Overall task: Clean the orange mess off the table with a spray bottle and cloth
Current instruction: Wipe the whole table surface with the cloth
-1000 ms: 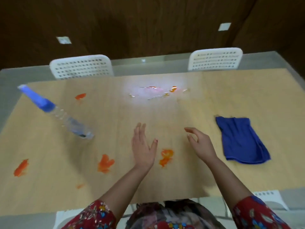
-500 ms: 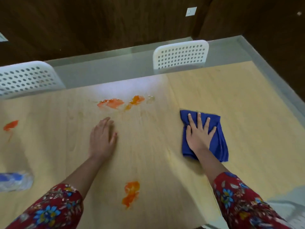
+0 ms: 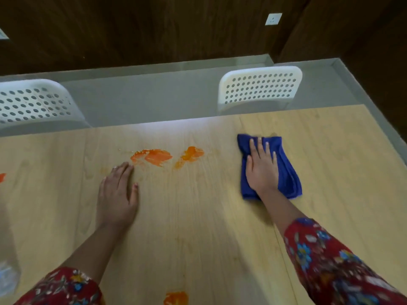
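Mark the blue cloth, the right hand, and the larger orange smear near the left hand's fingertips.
blue cloth (image 3: 286,170), head view, bare fabric right of the hand.
right hand (image 3: 261,170), head view, back of the hand, flat on the cloth.
larger orange smear (image 3: 154,156), head view, middle of the smear.

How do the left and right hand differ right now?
The left hand lies on bare table, fingers together, fingertips just short of the orange smear. The right hand presses on the blue cloth, fingers spread, well right of the smear. Both are flat, palm down, grasping nothing.
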